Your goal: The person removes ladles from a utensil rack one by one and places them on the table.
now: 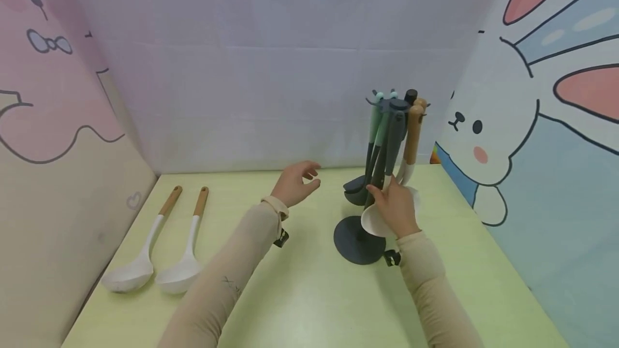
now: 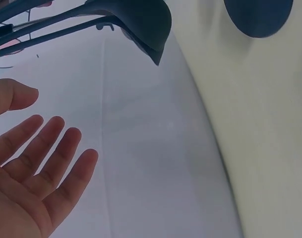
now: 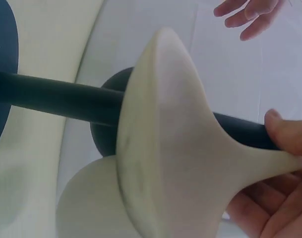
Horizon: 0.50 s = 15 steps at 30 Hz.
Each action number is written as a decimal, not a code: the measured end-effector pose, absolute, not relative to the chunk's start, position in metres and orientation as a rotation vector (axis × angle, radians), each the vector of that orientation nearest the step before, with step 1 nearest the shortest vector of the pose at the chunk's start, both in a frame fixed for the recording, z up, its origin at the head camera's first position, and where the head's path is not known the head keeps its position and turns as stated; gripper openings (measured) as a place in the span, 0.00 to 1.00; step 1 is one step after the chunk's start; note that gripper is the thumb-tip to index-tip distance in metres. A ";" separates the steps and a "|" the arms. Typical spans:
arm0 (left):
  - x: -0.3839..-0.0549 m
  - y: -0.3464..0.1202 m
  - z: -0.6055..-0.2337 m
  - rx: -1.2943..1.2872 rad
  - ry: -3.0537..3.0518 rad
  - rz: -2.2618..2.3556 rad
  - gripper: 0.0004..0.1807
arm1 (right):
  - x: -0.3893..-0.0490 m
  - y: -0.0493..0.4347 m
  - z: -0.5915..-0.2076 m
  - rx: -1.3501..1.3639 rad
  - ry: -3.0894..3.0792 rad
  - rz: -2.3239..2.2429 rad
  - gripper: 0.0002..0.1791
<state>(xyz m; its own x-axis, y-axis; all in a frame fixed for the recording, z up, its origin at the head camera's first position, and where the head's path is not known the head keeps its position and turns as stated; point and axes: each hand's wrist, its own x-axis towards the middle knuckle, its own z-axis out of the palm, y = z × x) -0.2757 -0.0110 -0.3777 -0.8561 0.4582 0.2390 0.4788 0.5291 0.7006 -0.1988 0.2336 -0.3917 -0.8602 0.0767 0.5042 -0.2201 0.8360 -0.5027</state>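
If right hand (image 1: 397,209), gripping white ladle (image 3: 175,129), tugs sideways, utensil stand (image 1: 355,246) could tip; left hand (image 1: 296,184) empty, fingers spread.

Near the left edge of the pale yellow-green worktop (image 1: 304,305) lie a first white utensil (image 1: 145,256) and, just beside it, a second white utensil (image 1: 190,251), both with wooden handles directed to the far edge. Behind this far edge there is a plain, pale lilac backdrop (image 1: 232,95). Along the right edge rises a rabbit-printed panel (image 1: 498,144); along the left edge, a pink-and-cream panel (image 1: 53,95) carries a bow tie drawing.
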 end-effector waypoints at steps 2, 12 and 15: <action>-0.274 -0.004 -0.377 -0.847 -2.712 -1.292 0.21 | -0.198 0.238 -0.393 0.141 -2.488 0.808 0.18; -0.265 0.036 -0.370 -0.933 -2.606 -1.550 0.27 | -0.199 0.259 -0.393 0.269 -2.509 0.860 0.11; -0.265 0.045 -0.366 -0.952 -2.559 -1.611 0.29 | -0.200 0.265 -0.391 0.304 -2.522 0.900 0.09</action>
<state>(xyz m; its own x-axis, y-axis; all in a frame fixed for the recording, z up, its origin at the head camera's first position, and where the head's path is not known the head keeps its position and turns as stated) -0.2646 0.0451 -0.3657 -0.8192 0.4994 0.2821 0.4704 0.3035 0.8286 -0.2000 0.2648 -0.3913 -0.8778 -0.0564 0.4757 -0.3449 0.7637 -0.5458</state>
